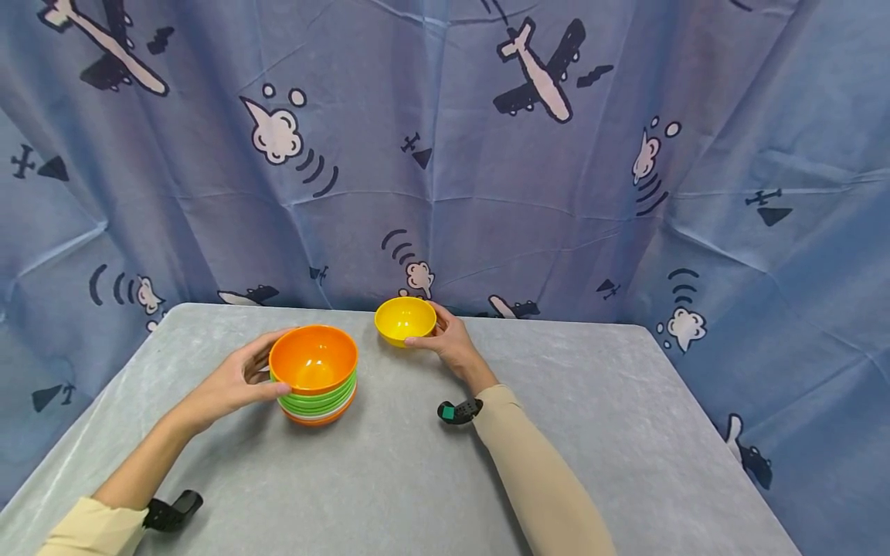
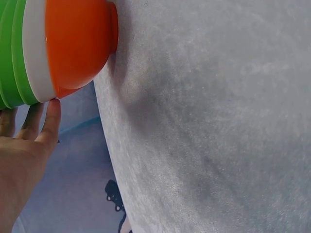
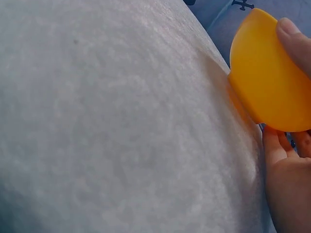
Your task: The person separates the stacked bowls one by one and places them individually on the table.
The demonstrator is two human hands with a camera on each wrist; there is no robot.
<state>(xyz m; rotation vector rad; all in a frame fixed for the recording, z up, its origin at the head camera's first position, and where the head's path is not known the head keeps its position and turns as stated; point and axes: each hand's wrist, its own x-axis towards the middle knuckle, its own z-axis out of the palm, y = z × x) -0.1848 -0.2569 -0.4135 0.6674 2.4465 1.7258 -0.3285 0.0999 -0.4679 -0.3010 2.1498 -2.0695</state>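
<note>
At the left of the head view, my left hand (image 1: 239,378) grips a stack of nested bowls (image 1: 316,400) from its left side, thumb towards the front and fingers round the back. An orange bowl (image 1: 314,359) tops the stack. Below it come several green rims, a white one, and another orange bowl (image 2: 80,43) at the bottom, clear in the left wrist view. Near the table's far edge, my right hand (image 1: 455,344) holds a yellow bowl (image 1: 403,320) by its right side, opening upward. In the right wrist view the yellow bowl's (image 3: 267,73) base is close to the tabletop; contact is hard to tell.
A grey table (image 1: 389,479) spreads under both hands. Its far edge runs along a blue curtain (image 1: 459,154) printed with planes and clouds. Black bands with small devices (image 1: 174,511) sit on both wrists.
</note>
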